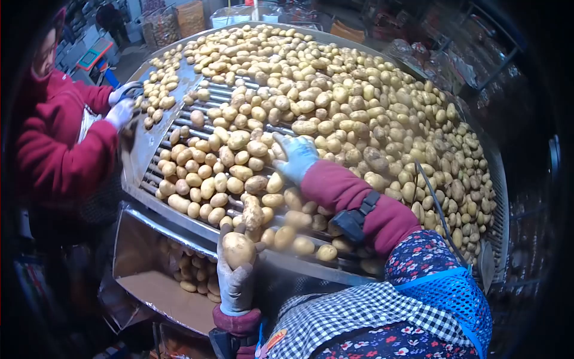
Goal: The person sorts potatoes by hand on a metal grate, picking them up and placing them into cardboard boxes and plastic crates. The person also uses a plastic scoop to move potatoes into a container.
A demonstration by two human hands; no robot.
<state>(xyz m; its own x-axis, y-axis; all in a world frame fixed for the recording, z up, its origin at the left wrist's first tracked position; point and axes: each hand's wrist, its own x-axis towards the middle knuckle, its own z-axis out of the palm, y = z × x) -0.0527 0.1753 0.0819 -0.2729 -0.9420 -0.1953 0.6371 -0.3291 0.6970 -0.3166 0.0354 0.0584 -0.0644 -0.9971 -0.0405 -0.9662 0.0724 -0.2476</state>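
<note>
In the head view my left hand, in a pale, dirty glove, is closed around a large round potato at the near edge of the sorting table. A long, knobbly potato lies just beyond its fingertips. My right hand, in a light blue and white glove, reaches out over the potatoes on the metal bars. Its fingers are apart and rest among them, and I see nothing gripped. Several potatoes between my hands are blurred.
A large potato heap covers the table's far and right side. Metal rollers show between potatoes. Below the near edge stands a cardboard box with potatoes inside. At left, a co-worker's gloved hands are beside a metal chute. A dark cable crosses the heap.
</note>
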